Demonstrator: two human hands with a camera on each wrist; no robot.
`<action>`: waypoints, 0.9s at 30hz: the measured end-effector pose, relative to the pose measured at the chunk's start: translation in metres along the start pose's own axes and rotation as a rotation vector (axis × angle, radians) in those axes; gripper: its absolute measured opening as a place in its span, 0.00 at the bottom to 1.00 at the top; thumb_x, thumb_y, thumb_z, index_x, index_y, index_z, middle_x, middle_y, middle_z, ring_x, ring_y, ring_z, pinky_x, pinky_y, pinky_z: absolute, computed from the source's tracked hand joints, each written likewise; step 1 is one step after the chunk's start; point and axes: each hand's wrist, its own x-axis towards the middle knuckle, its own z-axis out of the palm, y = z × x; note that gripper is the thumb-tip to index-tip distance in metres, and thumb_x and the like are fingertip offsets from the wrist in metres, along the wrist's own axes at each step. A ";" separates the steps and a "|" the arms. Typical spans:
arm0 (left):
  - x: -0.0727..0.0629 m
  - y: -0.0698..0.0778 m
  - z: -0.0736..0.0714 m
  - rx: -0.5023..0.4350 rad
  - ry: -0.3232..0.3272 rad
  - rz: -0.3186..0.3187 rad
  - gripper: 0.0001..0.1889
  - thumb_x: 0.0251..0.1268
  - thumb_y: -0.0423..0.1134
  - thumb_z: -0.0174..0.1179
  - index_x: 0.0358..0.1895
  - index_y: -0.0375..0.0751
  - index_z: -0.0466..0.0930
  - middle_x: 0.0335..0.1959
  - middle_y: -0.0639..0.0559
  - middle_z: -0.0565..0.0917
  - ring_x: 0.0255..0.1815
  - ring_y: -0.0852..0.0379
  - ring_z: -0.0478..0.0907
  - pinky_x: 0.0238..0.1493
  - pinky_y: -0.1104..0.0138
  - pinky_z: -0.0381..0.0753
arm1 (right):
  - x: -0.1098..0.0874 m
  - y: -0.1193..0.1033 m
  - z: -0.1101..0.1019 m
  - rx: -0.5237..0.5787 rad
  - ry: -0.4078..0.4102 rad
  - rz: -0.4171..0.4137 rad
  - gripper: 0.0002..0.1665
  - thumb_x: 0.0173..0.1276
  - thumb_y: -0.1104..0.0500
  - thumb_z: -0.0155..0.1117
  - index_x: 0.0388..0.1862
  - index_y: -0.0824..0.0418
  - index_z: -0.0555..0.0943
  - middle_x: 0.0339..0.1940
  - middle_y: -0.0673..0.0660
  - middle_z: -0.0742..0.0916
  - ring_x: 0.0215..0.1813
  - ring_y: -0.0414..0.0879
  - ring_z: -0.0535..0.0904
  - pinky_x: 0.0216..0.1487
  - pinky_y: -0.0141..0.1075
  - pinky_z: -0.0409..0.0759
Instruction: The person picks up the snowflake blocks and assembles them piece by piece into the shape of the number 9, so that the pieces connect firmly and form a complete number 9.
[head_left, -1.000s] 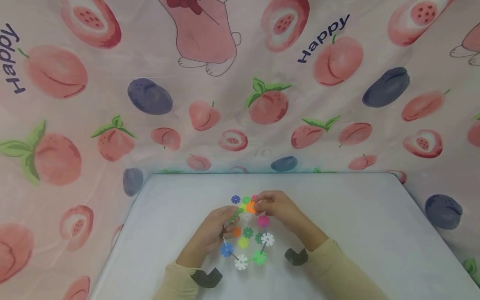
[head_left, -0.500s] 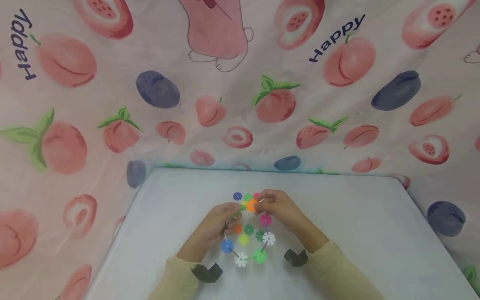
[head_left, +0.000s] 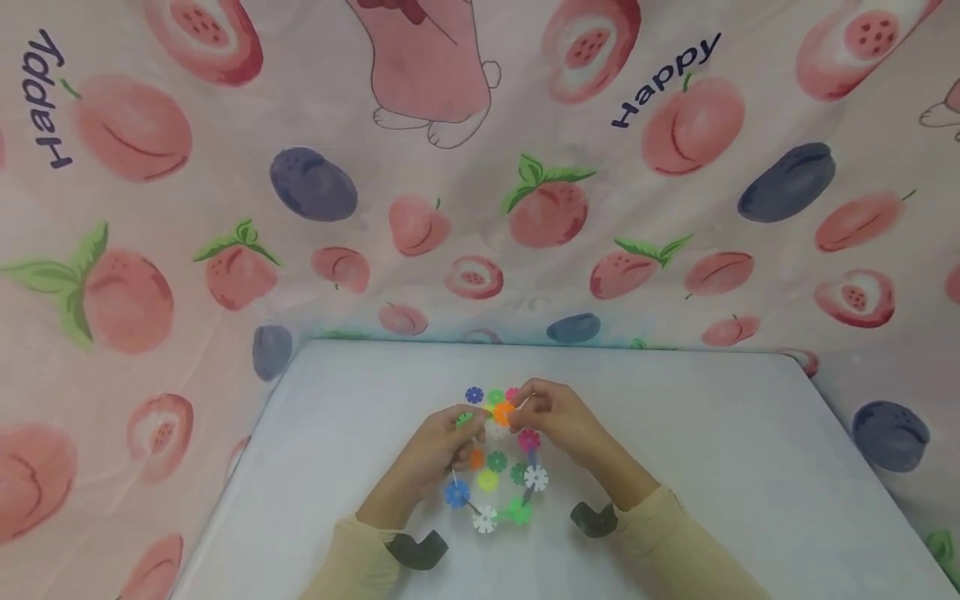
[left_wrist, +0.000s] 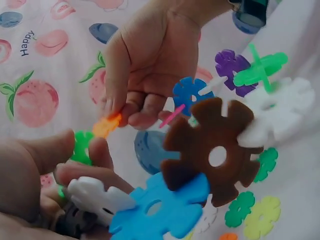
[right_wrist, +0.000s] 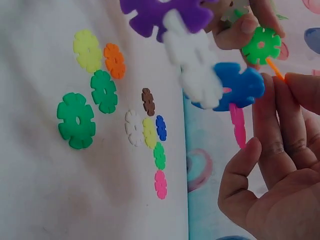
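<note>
My left hand (head_left: pixel 438 446) pinches a green snowflake disc (right_wrist: pixel 261 46) between thumb and fingers. The right hand (head_left: pixel 558 412) pinches an orange snowflake disc (head_left: pixel 504 414), whose edge meets the green disc. From the left hand a curved chain of slotted discs loops toward the body and round to the right. It includes a blue disc (left_wrist: pixel 160 207), a brown disc (left_wrist: pixel 215 150), a white disc (left_wrist: pixel 280 107), a purple disc (left_wrist: pixel 232 70) and a pink disc (right_wrist: pixel 238 125) at its end, close to the right little finger. Fingers partly hide the green disc.
Loose discs lie flat on the white table (head_left: pixel 675 442) under and beyond the chain, among them a dark blue one (head_left: pixel 474 395), a yellow one (head_left: pixel 487 481) and a dark green one (right_wrist: pixel 76 120). A fruit-print cloth (head_left: pixel 472 208) hangs behind the table.
Between my left fingers the green disc has turned, its face now showing behind the thumb. The orange disc stays in the right hand, and the chain has shifted slightly.
</note>
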 end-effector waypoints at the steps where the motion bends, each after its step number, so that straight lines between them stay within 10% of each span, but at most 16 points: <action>1: -0.001 0.000 0.000 0.018 0.002 0.009 0.21 0.74 0.54 0.60 0.56 0.41 0.80 0.23 0.54 0.72 0.22 0.59 0.64 0.25 0.71 0.67 | 0.000 0.001 0.000 -0.002 0.000 -0.011 0.10 0.67 0.55 0.71 0.44 0.56 0.81 0.31 0.55 0.89 0.37 0.50 0.83 0.41 0.38 0.79; 8: -0.005 0.004 0.003 0.045 0.035 0.051 0.24 0.73 0.52 0.61 0.66 0.46 0.76 0.39 0.49 0.81 0.24 0.58 0.67 0.27 0.70 0.69 | -0.002 0.001 -0.003 0.037 -0.003 -0.065 0.08 0.69 0.59 0.69 0.45 0.56 0.81 0.32 0.59 0.87 0.39 0.51 0.85 0.53 0.50 0.84; 16: -0.009 0.006 0.008 -0.012 0.018 0.034 0.23 0.73 0.49 0.61 0.65 0.44 0.76 0.42 0.46 0.82 0.24 0.60 0.65 0.26 0.71 0.67 | -0.006 -0.001 -0.001 0.017 -0.011 -0.095 0.07 0.69 0.60 0.68 0.44 0.56 0.80 0.31 0.57 0.87 0.40 0.51 0.86 0.48 0.41 0.85; 27: -0.008 0.007 0.008 -0.076 -0.009 0.012 0.21 0.73 0.50 0.61 0.59 0.38 0.77 0.25 0.56 0.72 0.23 0.60 0.64 0.25 0.72 0.65 | -0.010 -0.007 0.006 -0.045 0.043 -0.205 0.06 0.66 0.64 0.70 0.33 0.58 0.79 0.31 0.55 0.86 0.33 0.51 0.83 0.39 0.37 0.85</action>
